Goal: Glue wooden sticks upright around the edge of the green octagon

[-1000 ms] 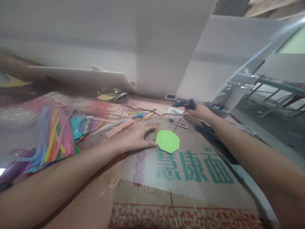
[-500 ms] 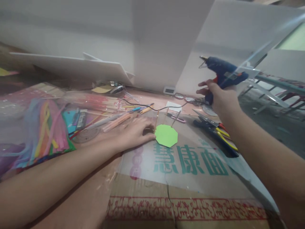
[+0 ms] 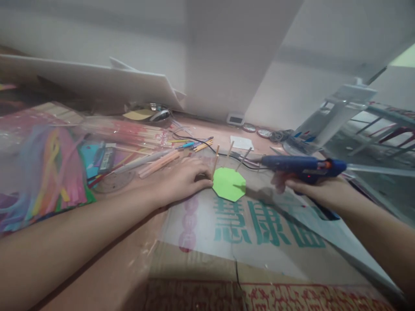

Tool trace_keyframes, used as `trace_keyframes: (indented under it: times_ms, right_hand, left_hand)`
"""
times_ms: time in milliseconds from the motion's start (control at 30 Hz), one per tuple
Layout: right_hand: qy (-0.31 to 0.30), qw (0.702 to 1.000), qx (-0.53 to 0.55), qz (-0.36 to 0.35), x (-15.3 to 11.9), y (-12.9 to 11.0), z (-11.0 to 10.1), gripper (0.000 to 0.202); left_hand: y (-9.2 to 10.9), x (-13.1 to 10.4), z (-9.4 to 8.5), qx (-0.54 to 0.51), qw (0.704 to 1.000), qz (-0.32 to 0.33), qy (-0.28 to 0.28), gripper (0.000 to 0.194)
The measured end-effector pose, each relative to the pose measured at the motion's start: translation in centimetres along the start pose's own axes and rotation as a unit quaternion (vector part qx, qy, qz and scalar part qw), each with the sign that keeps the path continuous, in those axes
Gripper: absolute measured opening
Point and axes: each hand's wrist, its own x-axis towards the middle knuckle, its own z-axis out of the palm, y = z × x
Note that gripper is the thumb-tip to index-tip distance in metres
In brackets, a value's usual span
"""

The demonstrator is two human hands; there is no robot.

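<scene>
A bright green octagonal piece (image 3: pixel 229 184) lies on the printed sheet, with three thin wooden sticks (image 3: pixel 244 159) standing up at its far and left edges. My left hand (image 3: pixel 189 179) rests at its left side, thumb and fingers closed around the base of the leftmost stick (image 3: pixel 215 163). On the right, my right hand (image 3: pixel 308 185) grips a blue glue gun (image 3: pixel 292 165) by its handle. The gun's nozzle points left, just beyond the right side of the green piece, and its shadow falls on that piece.
Colourful strips (image 3: pixel 58 172) and bagged sticks (image 3: pixel 129 131) lie left. Pens (image 3: pixel 191 144), a white card (image 3: pixel 242 143) and tape rolls (image 3: pixel 264 132) sit behind. A clear container (image 3: pixel 327 119) stands right; a dark cable crosses behind the green piece.
My right hand has brought the glue gun down towards the green piece, its nozzle now level. The clear glue stick no longer points upward. My left hand stays by the stick.
</scene>
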Motion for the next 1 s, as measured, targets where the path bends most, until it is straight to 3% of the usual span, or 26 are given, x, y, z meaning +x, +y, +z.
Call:
trace_keyframes:
  times_ms: [100, 333, 633, 900, 1000]
  right_hand:
    - [-0.071, 0.997, -0.018, 0.033, -0.6, 1.0, 1.6, 0.037]
    - [-0.091, 0.995, -0.025, 0.032, -0.4, 0.3, 3.0, 0.061]
    - [-0.131, 0.985, -0.013, 0.115, -0.3, -0.7, 3.6, 0.05]
    - [-0.091, 0.992, -0.067, 0.06, 0.0, -0.7, 3.5, 0.047]
    - [-0.128, 0.989, -0.036, 0.07, 0.0, -1.1, 3.6, 0.043]
  left_hand:
    - [-0.2, 0.1, 0.1, -0.005, 1.0, 0.011, 0.0, 0.009]
    - [0.2, 0.1, 0.1, -0.007, 1.0, 0.012, -0.002, 0.013]
    - [0.1, 0.4, 0.1, 0.021, 1.0, 0.019, -0.01, 0.024]
    - [0.1, 0.4, 0.1, 0.033, 0.999, 0.02, -0.017, 0.024]
    - [0.1, 0.4, 0.1, 0.034, 0.999, 0.02, -0.014, 0.025]
